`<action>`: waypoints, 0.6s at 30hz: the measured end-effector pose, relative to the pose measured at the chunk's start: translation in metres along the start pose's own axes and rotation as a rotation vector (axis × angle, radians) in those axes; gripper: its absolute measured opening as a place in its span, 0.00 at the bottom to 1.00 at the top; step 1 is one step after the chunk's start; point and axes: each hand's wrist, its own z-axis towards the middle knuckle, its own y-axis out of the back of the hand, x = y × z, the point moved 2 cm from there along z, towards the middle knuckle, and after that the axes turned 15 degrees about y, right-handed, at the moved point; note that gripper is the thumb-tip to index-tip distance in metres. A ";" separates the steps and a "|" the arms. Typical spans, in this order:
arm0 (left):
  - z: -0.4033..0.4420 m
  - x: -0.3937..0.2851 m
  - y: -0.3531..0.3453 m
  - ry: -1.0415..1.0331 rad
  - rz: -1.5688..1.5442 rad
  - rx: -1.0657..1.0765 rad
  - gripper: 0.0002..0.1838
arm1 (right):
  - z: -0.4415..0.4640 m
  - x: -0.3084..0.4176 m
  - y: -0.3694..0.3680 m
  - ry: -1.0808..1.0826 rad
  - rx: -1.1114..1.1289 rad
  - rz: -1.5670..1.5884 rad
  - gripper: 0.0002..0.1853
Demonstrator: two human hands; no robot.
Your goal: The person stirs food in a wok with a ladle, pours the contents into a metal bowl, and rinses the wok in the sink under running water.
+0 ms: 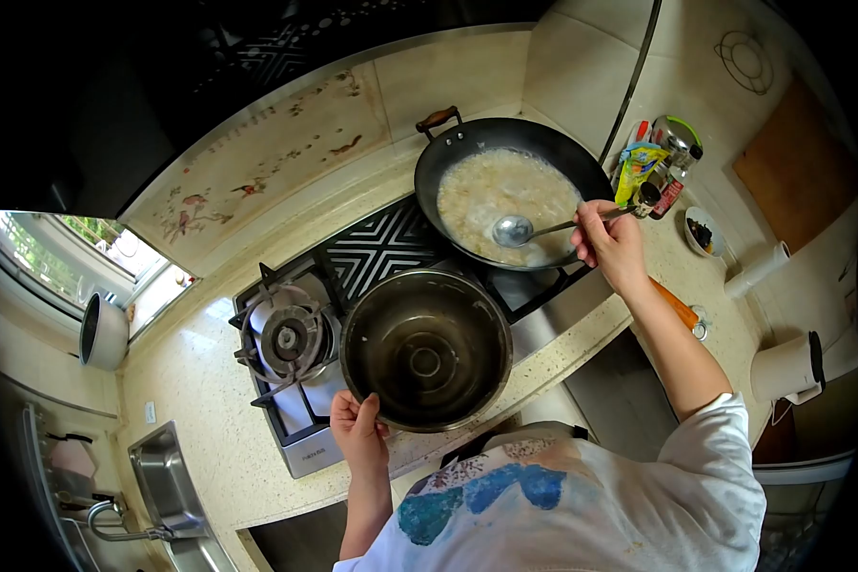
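Speckled table (195,381), stove. Left hand (358,434) clamped on pot (424,319) rim, right hand (612,243) on ladle (513,232) at wok (462,153). Likely scooping, fill unclear; needs steady pot.

Window daylight, soft glare, fisheye bending toward black edges.

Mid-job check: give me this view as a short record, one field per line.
left hand: thumb over the near rim of the dark pot, hand gripping it
right hand: around the ladle's handle, hand above the wok's near rim
ladle: bowl in the cloudy liquid
wok: black, wooden side handle, on the hob's right side
pot: over the front of the hob, no food visible inside; underside hidden
left burner: exposed
far right: small bowl with dark contents
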 end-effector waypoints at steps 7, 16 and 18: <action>0.000 0.000 -0.001 -0.012 -0.005 0.015 0.10 | 0.015 -0.011 -0.012 -0.006 0.003 0.044 0.13; 0.003 -0.001 0.000 -0.014 0.000 -0.010 0.10 | 0.038 -0.029 -0.029 -0.048 -0.039 0.125 0.13; 0.003 0.000 0.001 -0.017 0.003 -0.018 0.10 | 0.043 -0.036 -0.029 -0.071 -0.066 0.152 0.13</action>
